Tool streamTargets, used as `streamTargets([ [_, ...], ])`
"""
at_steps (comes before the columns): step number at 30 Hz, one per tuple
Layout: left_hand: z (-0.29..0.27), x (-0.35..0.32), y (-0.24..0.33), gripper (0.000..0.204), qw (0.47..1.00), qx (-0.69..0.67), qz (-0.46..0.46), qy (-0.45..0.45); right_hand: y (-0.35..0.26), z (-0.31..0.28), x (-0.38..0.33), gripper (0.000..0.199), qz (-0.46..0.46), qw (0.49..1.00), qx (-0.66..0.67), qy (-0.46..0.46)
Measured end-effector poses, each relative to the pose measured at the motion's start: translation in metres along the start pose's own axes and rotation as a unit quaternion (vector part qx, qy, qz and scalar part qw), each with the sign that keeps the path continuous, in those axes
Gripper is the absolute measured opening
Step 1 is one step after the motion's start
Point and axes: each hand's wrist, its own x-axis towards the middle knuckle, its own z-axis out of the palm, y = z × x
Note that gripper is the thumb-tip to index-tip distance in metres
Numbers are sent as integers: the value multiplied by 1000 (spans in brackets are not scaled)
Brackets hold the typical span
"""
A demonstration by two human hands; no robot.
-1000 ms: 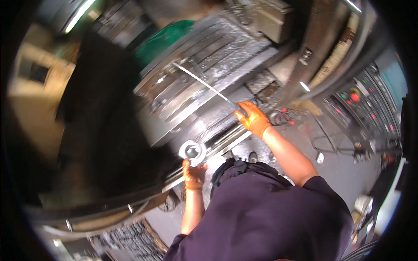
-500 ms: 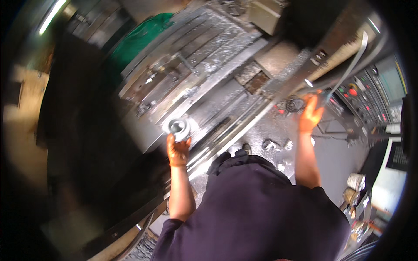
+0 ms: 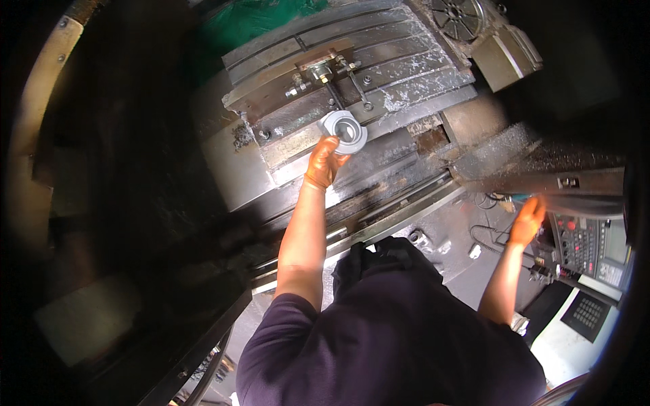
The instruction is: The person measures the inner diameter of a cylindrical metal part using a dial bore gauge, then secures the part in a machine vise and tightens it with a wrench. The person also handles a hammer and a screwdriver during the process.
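My left hand (image 3: 325, 162), in an orange glove, grips a grey metal ring-shaped part (image 3: 359, 142) by its near edge. The part has a wide round bore and is held over the front of the slotted machine table (image 3: 426, 74). On that table, a fixture (image 3: 321, 71) with bolts and clamps stands just beyond the part. My right hand (image 3: 528, 222), also gloved in orange, is out to the right beside the control panel (image 3: 579, 243). Its fingers look curled, next to a small teal thing; what they hold is not clear.
Green cloth (image 3: 264, 24) lies behind the table. A round slotted metal disc (image 3: 457, 17) and a boxy block (image 3: 504, 57) are at the back right. Metal pieces (image 3: 420, 238) lie on the floor by my body. A white unit with a keypad (image 3: 586, 314) stands at right.
My view has turned, so the table looks more level. My left hand has reached farther over the table with the ring-shaped part, toward the fixture. My right hand appears lower and farther right.
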Motion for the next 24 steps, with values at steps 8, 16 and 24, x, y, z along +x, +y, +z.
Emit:
streamTargets([
  [8,-12,1,-4,78,998,-40,-7,-53,-229,129,-119,47,110,746,300,-585],
  [16,5,-2,-11,90,998,-48,25,-12,-283,198,-136,38,41,625,367,-688],
  [24,22,-3,6,95,998,5,-43,-41,-276,206,-144,36,93,620,386,-677],
])
